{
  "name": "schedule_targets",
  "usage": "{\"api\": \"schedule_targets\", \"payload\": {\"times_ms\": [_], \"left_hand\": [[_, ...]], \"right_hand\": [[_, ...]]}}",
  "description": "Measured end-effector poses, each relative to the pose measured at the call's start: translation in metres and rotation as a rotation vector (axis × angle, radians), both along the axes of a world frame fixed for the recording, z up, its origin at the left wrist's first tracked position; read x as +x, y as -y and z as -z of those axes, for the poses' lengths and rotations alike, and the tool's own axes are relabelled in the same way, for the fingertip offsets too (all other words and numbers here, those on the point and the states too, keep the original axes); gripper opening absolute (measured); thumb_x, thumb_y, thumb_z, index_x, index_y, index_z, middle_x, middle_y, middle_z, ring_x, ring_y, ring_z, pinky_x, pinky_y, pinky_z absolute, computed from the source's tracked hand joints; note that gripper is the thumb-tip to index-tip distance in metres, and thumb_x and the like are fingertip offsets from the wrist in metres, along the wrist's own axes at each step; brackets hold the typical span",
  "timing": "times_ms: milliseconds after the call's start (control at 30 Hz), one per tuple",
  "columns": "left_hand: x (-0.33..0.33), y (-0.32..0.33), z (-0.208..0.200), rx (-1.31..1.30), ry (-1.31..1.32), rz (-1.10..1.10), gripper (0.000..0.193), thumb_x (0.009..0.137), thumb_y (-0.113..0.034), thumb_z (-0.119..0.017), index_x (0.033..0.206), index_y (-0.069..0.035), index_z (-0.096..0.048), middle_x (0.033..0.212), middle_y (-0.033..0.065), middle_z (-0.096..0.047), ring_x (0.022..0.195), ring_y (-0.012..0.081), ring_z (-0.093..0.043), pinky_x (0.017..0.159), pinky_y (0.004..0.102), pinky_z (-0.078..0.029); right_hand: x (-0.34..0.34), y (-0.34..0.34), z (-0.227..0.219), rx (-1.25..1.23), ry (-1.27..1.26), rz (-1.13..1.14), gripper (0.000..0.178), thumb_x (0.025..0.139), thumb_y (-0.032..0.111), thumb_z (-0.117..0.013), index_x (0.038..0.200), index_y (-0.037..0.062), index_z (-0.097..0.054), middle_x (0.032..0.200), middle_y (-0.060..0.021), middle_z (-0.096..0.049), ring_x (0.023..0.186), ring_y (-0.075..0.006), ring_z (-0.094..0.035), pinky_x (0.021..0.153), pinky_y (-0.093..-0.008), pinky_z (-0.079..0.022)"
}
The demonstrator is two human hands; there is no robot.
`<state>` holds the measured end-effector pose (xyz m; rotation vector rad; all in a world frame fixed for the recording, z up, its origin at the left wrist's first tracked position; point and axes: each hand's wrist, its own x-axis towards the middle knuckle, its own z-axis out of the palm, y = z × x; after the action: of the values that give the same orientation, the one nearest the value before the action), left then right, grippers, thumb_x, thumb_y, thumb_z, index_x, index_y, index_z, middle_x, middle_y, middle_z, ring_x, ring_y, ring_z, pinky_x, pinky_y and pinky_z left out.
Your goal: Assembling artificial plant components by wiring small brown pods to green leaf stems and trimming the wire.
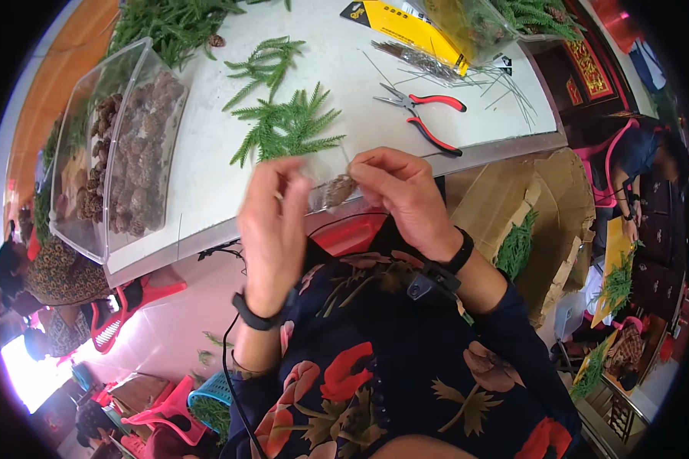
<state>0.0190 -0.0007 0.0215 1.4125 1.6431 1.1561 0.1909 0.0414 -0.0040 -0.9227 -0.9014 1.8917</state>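
Observation:
A small brown pine cone (pixel 337 190) hangs between my two hands at the near edge of the white table (pixel 207 168). My right hand (pixel 402 195) pinches the cone's right end with its fingertips. My left hand (pixel 272 229) is blurred and holds the cone's left side, with its fingers curled. Just beyond my hands, green fir sprigs (pixel 287 126) lie on the table.
A clear plastic box of pine cones (pixel 122 145) stands at the table's left. Red-handled pliers (pixel 425 115), thin wires (pixel 467 76) and a yellow package (pixel 406 27) lie at the right. A cardboard box with greenery (pixel 524 229) stands beside me. Other people sit left and right.

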Motion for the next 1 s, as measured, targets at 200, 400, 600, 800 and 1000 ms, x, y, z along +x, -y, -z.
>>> {"api": "schedule_targets", "payload": {"times_ms": [200,400,600,800,1000], "left_hand": [[-0.041,-0.071,0.008,0.397,-0.860,-0.043,0.016,0.084,-0.009,-0.065,0.100,-0.004,-0.063,0.089,0.0113,-0.063,0.080,0.0310,-0.058,0.072,0.0374,-0.046],[-0.053,-0.097,0.020,0.268,-0.915,0.073,0.017,0.080,-0.007,-0.067,0.096,-0.004,-0.064,0.087,0.0114,-0.064,0.080,0.0306,-0.058,0.073,0.0384,-0.046],[-0.044,-0.082,-0.005,0.261,-0.531,-0.057,0.015,0.082,-0.007,-0.066,0.096,-0.002,-0.063,0.081,0.0111,-0.063,0.076,0.0254,-0.060,0.068,0.0336,-0.047],[-0.044,-0.056,-0.012,0.330,-0.255,-0.232,0.013,0.087,-0.005,-0.065,0.098,0.000,-0.061,0.085,0.0084,-0.062,0.076,0.0140,-0.059,0.067,0.0248,-0.046],[-0.031,-0.041,-0.011,0.405,-0.026,-0.259,0.018,0.085,-0.001,-0.068,0.102,0.000,-0.061,0.091,0.0043,-0.062,0.079,0.0093,-0.057,0.070,0.0220,-0.046]], "right_hand": [[0.017,0.000,0.001,0.024,0.014,0.020,0.011,0.091,0.013,-0.063,0.094,0.0037,-0.067,0.071,0.0043,-0.056,0.064,-0.0035,-0.045,0.057,-0.0176,-0.034],[0.023,0.008,0.010,0.003,-0.014,-0.012,0.011,0.092,0.013,-0.061,0.094,0.0036,-0.067,0.072,0.0037,-0.056,0.064,-0.0045,-0.045,0.058,-0.0183,-0.034],[0.024,0.009,0.020,-0.015,-0.041,0.043,0.011,0.092,0.013,-0.060,0.094,0.0034,-0.066,0.074,0.0031,-0.057,0.064,-0.0045,-0.045,0.058,-0.0188,-0.034],[0.018,0.008,0.008,0.026,-0.029,-0.011,0.010,0.093,0.011,-0.059,0.093,0.0034,-0.066,0.076,0.0029,-0.059,0.064,-0.0034,-0.045,0.058,-0.0186,-0.034],[0.016,0.006,-0.002,0.085,-0.024,-0.018,0.010,0.093,0.012,-0.058,0.095,0.0039,-0.065,0.083,0.0012,-0.065,0.065,-0.0023,-0.045,0.058,-0.0183,-0.033]]}}
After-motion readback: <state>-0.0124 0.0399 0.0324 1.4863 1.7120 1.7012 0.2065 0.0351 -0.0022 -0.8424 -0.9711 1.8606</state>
